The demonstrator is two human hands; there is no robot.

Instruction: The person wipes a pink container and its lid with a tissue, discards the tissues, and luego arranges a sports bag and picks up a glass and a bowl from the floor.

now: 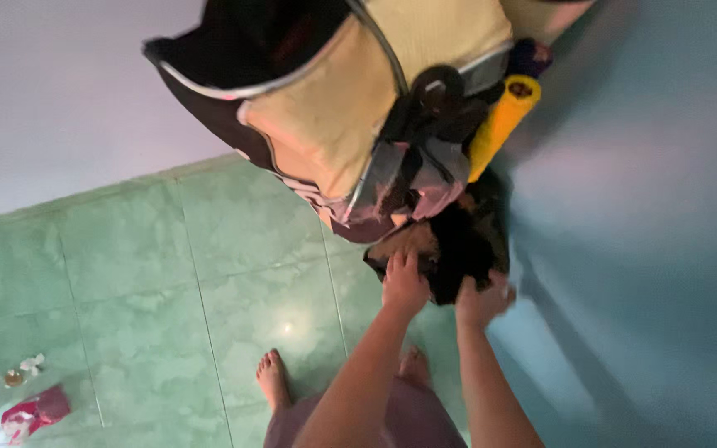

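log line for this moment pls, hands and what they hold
left hand: grips black cloth | right hand: grips same cloth | backpack: hangs above | floor: green tiles

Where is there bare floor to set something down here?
The green tiled floor is bare between the white wall and the bare foot. Small clutter fills the lower left corner. It is crowded where both hands, left hand and right hand, grip the dark cloth under the bag.

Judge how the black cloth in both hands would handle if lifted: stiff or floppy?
The black cloth looks floppy: it bunches and sags between the left hand and right hand. It probably weighs little, since the fingers alone pinch it. It seems unlikely to slip, being crumpled fabric.
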